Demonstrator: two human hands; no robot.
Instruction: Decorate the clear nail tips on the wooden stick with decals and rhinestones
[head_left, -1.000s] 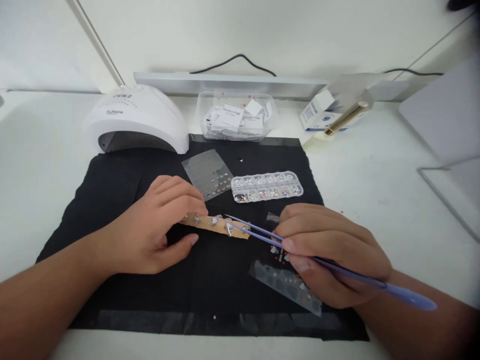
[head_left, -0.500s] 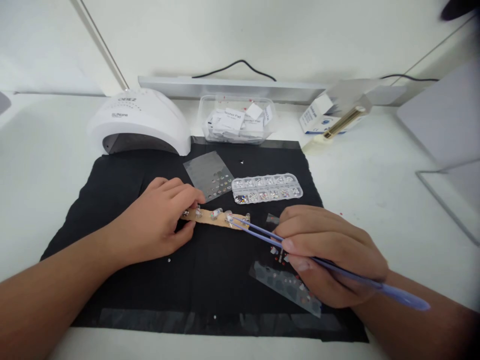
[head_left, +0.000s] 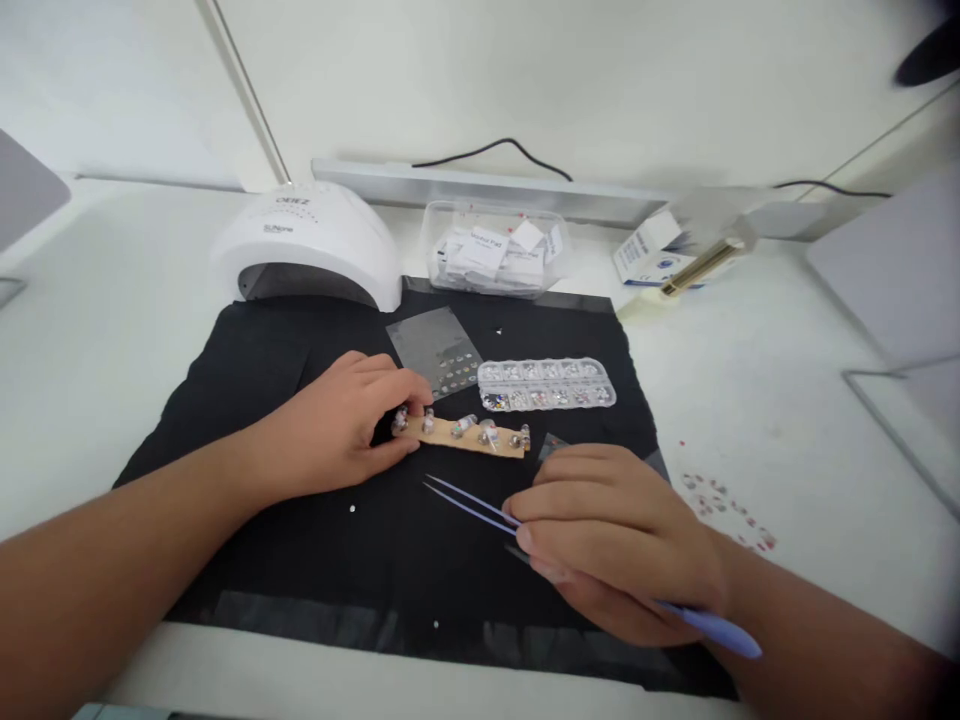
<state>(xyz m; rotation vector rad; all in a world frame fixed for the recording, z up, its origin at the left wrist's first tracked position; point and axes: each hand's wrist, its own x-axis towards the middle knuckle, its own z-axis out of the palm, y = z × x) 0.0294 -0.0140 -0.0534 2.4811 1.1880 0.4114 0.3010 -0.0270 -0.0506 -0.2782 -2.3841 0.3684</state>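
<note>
My left hand pinches the left end of a tan strip that carries several small clear nail tips with gems. The strip lies on a black mat. My right hand grips lilac tweezers, whose tips point left and hover just below the strip, apart from it. The tweezer tips stand slightly apart with nothing visible between them. A clear gem box with several compartments lies behind the strip. A grey sticker sheet lies to the left of that box.
A white nail lamp stands at the back left. Behind the mat are a clear tub of wipe packets and a small white-blue box with a gold tool. Loose red gems lie on the white table, right of the mat.
My right hand has drawn the tweezers back and down, away from the strip. The left hand has shifted the strip slightly right and up. The view has moved left.
</note>
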